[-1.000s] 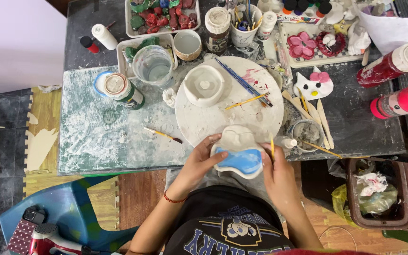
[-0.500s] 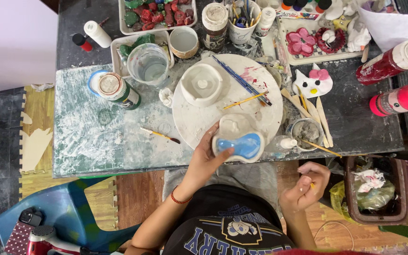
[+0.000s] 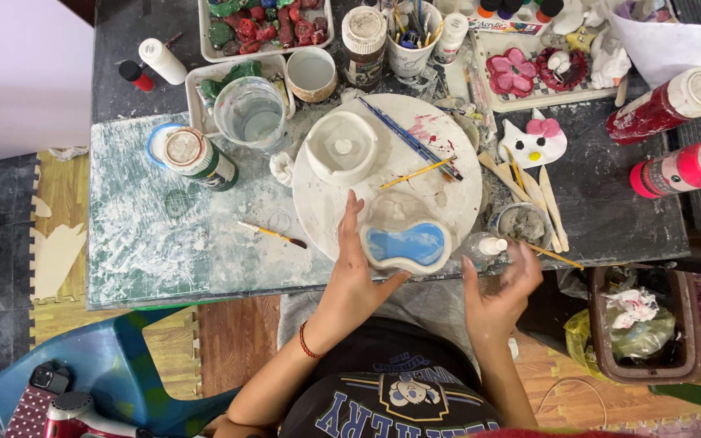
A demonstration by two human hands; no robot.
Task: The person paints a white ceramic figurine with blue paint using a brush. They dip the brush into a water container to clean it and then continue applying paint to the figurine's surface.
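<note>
My left hand point(image 3: 356, 268) holds a white clay dish with a blue-painted inside point(image 3: 406, 243) at its left edge, near the front of a round white turntable point(image 3: 427, 174). My right hand point(image 3: 498, 294) hovers just right of the dish, fingers spread, close to a small white squeeze bottle point(image 3: 490, 245) and a thin yellow brush point(image 3: 552, 255). A second unpainted clay dish point(image 3: 341, 146) sits at the back left of the turntable, with brushes point(image 3: 412, 144) lying across the turntable beside it.
A paint-smeared green mat point(image 3: 164, 235) covers the table's left part, with a brush point(image 3: 273, 235), a jar point(image 3: 196, 156) and a water cup point(image 3: 251, 112). Red and pink paint bottles point(image 3: 675, 130) lie at the right. A bin point(image 3: 638, 320) stands below right, a blue stool point(image 3: 115, 361) below left.
My right hand let go of the dish, dropped below the table edge, then rose again beside it. The left hand kept the dish and turned it slightly on the turntable.
</note>
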